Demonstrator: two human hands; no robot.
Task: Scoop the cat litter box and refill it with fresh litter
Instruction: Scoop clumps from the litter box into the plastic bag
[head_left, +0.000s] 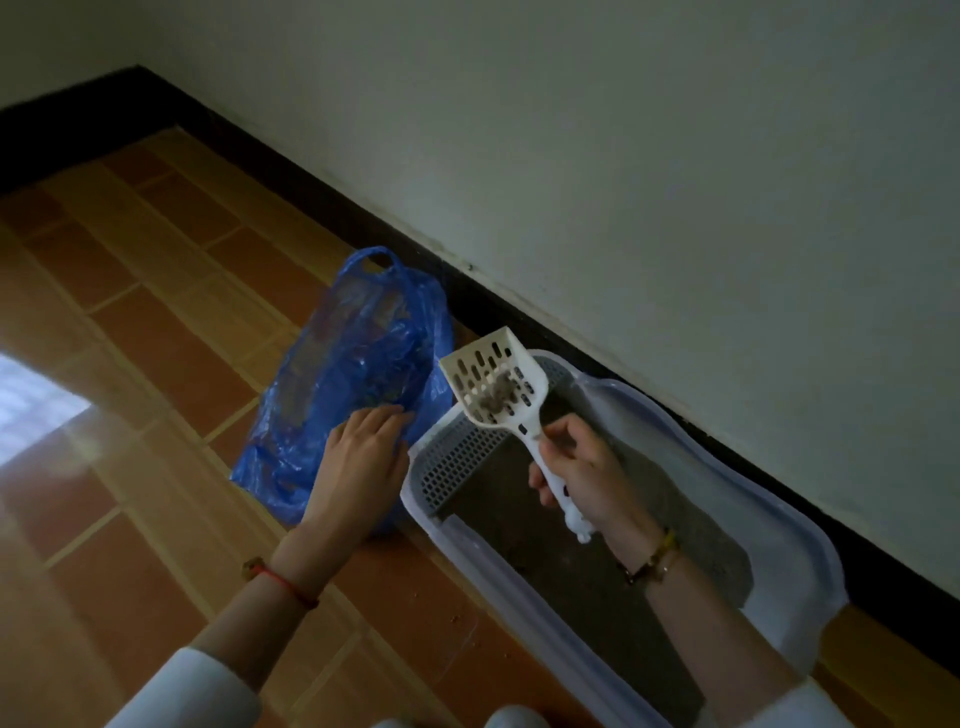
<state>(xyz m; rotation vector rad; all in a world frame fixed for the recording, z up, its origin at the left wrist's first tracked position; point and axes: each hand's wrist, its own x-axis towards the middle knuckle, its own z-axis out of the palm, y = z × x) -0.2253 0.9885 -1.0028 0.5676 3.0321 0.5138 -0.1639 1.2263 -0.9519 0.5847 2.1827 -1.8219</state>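
A white litter box (779, 530) lies on the floor along the wall, holding grey-brown litter (561, 561) and a grey perforated panel (457, 457) at its far end. My right hand (582, 473) grips the handle of a white slotted scoop (493, 379), raised over the box's far end with a grey clump in its bowl. A crumpled blue plastic bag (353, 374) lies left of the box. My left hand (363, 457) rests on the bag's near edge with fingers fairly straight; whether they pinch the plastic is unclear.
The floor is orange-brown tile (156, 364) with a bright reflection at the left. A dark skirting board (519, 306) runs under a pale wall behind the box. A few litter crumbs (457, 618) lie on the tiles beside the box.
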